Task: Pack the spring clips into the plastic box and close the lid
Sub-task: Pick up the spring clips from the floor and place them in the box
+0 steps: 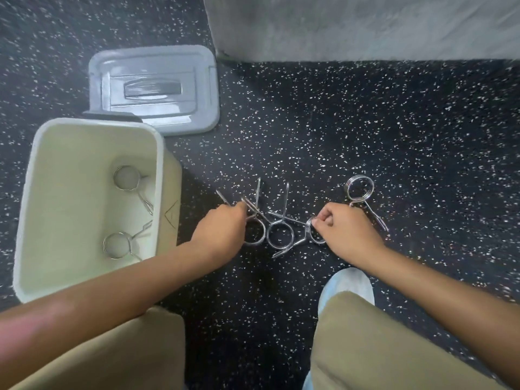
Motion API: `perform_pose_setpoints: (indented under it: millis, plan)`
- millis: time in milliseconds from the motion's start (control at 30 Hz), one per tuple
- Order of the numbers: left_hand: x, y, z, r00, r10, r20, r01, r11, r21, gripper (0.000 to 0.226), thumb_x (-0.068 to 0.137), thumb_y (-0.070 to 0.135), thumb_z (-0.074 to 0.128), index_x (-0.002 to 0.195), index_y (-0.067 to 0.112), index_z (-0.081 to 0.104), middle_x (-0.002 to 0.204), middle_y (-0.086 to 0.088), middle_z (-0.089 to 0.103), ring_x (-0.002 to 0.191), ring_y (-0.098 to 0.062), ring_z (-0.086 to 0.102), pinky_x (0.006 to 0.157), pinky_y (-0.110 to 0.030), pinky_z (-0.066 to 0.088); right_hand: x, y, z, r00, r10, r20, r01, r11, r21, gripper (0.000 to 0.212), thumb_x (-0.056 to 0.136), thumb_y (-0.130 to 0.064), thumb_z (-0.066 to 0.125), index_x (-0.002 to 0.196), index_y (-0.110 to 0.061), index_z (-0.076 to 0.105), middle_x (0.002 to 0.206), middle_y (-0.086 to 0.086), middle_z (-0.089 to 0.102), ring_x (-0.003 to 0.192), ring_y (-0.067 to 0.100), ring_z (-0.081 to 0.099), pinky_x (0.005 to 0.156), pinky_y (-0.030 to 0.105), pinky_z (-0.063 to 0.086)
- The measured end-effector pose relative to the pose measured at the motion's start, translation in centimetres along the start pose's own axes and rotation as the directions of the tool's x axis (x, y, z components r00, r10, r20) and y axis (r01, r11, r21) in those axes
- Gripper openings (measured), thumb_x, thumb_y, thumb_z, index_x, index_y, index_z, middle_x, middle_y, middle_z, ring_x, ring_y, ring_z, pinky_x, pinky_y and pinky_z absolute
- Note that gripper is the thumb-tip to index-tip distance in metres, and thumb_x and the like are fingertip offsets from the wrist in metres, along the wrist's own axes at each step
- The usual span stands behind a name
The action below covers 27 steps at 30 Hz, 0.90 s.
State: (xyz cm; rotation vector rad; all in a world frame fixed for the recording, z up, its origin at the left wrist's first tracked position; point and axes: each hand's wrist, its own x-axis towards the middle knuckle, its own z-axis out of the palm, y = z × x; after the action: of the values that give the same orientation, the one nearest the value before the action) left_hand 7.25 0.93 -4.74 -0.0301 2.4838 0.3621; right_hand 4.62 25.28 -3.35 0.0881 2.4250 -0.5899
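Observation:
A cream plastic box point(92, 128) stands open on the floor at the left, with two chrome spring clips point(126, 178) inside near its right wall. Its grey lid point(153, 88) lies flat behind it. Several more spring clips lie on the speckled floor in the middle. My left hand point(222, 229) is closed on the leftmost floor clip point(254, 232). My right hand point(342, 229) pinches the ring of another clip point(309, 232). One clip point(280, 235) lies between the hands and another clip point(360, 188) lies beyond my right hand, untouched.
A grey concrete block or wall base point(365, 26) fills the back right. My knees in tan trousers point(380, 347) and a light blue shoe point(347, 285) are at the bottom. The floor is dark speckled rubber point(394, 122).

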Motion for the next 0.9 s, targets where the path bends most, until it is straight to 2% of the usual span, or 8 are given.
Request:
perform_pose_setpoints:
  millis: [100,233,367,433,500,633,700,900]
  plan:
    - [0.4,0.0,0.7,0.999,-0.027,-0.021,0.025,0.995,-0.098,0.028,0.096,0.012,0.052,0.122,0.013,0.062,0.082,-0.009,0.069,0.069,-0.029,0.065,0.064,-0.042,0.058,0.0,0.5,0.6,0.999,0.044,0.014,-0.045,0.998,0.042,0.018,0.091,-0.038,0.06,0.077,-0.026,0.062,0.058,-0.005,0.067,0.059,0.015,0.064,0.06,0.038,0.056]
    - [0.8,0.2,1.5,0.999,-0.025,-0.027,0.021,0.993,-0.116,0.028,0.095,0.025,0.059,0.122,0.018,0.058,0.093,-0.007,0.072,0.081,-0.031,0.067,0.07,-0.042,0.059,-0.4,0.3,1.3,1.0,-0.013,-0.018,0.014,1.0,0.006,0.017,0.09,-0.041,0.06,0.079,-0.027,0.06,0.059,-0.008,0.065,0.061,0.013,0.063,0.062,0.037,0.056]
    - [1.5,0.3,1.7,0.999,0.026,-0.047,-0.022,0.996,0.081,0.013,0.096,0.018,0.053,0.108,0.013,0.056,0.086,-0.01,0.07,0.074,-0.035,0.064,0.062,-0.038,0.053,-1.0,-0.9,2.1,0.933,-0.358,-0.045,0.337,0.91,-0.243,0.014,0.094,-0.032,0.06,0.101,-0.02,0.062,0.088,-0.008,0.063,0.082,0.018,0.061,0.066,0.034,0.052]
    - [1.8,0.4,1.4,0.998,0.055,-0.035,-0.047,0.979,0.197,0.009,0.095,0.01,0.05,0.102,0.01,0.056,0.079,-0.009,0.066,0.066,-0.034,0.057,0.056,-0.036,0.044,-0.9,-1.7,2.8,0.833,-0.552,-0.031,0.5,0.777,-0.381,0.015,0.088,-0.024,0.069,0.098,-0.014,0.065,0.089,-0.001,0.063,0.081,0.022,0.06,0.063,0.037,0.052]
    - [1.8,0.4,1.1,0.997,0.08,-0.016,-0.073,0.958,0.278,0.011,0.095,0.005,0.049,0.102,0.009,0.056,0.082,-0.009,0.067,0.064,-0.031,0.05,0.055,-0.036,0.037,-0.5,-2.4,3.6,0.772,-0.635,0.004,0.562,0.68,-0.471,0.016,0.077,-0.015,0.078,0.087,-0.012,0.065,0.08,0.002,0.061,0.07,0.023,0.057,0.055,0.035,0.048]
    - [1.2,0.3,-0.4,0.993,0.11,-0.045,-0.088,0.935,0.344,0.014,0.095,0.005,0.048,0.105,0.009,0.057,0.085,-0.01,0.071,0.064,-0.03,0.047,0.056,-0.035,0.035,1.1,-3.7,4.6,0.767,-0.628,0.131,0.568,0.57,-0.593,0.03,0.053,-0.003,0.085,0.069,-0.011,0.061,0.069,0.004,0.056,0.061,0.024,0.052,0.053,0.032,0.029]
    - [0.7,0.1,-1.3,0.991,0.117,-0.062,-0.088,0.932,0.351,0.013,0.096,0.008,0.049,0.106,0.01,0.057,0.085,-0.009,0.07,0.064,-0.03,0.047,0.057,-0.035,0.034,1.6,-4.4,4.7,0.783,-0.593,0.187,0.564,0.551,-0.615,0.033,0.045,0.002,0.086,0.065,-0.011,0.062,0.066,0.005,0.057,0.059,0.025,0.054,0.054,0.032,0.027]
    - [-1.1,-0.4,-3.8,0.98,0.156,-0.126,-0.113,0.948,0.297,0.006,0.098,0.017,0.048,0.094,0.013,0.048,0.068,-0.003,0.054,0.063,-0.032,0.055,0.052,-0.034,0.033,2.1,-5.7,5.4,0.81,-0.5,0.307,0.553,0.477,-0.683,0.026,0.078,0.004,0.064,0.098,-0.013,0.065,0.099,0.004,0.061,0.091,0.025,0.057,0.07,0.034,0.03]
